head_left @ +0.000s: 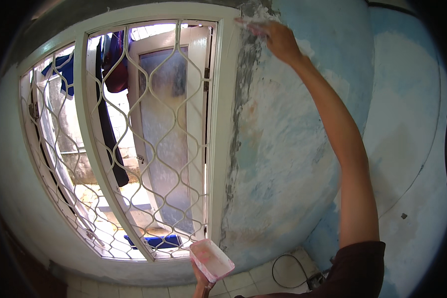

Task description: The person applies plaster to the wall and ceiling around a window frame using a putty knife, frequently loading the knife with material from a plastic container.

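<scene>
Patchy blue-and-white wall on the right, barred window to its left. Pinkish tub is low by the window's bottom right corner, left grip holding it from below. Right grip is up top, clenched on a blurry pinkish tool near the frame corner

Rough matt wall, glossy window frame, smooth plastic tub

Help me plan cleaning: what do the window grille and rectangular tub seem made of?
Window grille: probably smooth cream-painted metal, judging by thin, curved bars. Rectangular tub: likely plastic, from its thin rim and rounded corners; pinkish smears leave the finish unclear.
</scene>
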The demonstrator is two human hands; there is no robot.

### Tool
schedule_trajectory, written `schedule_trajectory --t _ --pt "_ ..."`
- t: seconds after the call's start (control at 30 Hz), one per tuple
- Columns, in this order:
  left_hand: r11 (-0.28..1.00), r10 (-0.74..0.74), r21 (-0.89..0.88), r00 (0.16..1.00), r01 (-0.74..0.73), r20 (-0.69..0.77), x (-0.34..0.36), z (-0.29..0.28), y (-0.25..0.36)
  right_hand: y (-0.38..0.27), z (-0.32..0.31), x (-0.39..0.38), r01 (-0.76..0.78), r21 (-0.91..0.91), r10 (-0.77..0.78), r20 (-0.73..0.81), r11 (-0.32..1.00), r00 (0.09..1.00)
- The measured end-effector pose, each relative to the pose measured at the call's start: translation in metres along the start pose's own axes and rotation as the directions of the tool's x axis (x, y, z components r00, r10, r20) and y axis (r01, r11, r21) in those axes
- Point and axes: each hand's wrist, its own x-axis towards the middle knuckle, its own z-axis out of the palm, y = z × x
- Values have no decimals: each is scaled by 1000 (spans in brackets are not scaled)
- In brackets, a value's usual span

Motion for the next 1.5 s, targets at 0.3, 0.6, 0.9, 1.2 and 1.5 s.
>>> schedule_trajectory --t 0.3,0.6,0.9,1.2,1.5 --pt "1000 -11 5 1000 11 29 2 9 11 -80 3 -188 282 79 -291 161 956 943" --pt "999 -45 -25 998 46 49 8 39 10 -4 -16 -1 195 -90 -208 -172 977 963" --pt "994 -79 -68 997 80 16 6 48 -1 -16 9 -23 262 -66 -255 102 963 961" --pt "992 -117 -50 992 120 49 14 36 -11 -72 3 -201 412 -30 -382 318 911 868" --pt "986 -129 -103 991 132 31 15 32 -5 -30 -22 -48 40 -42 -39 10 998 999"
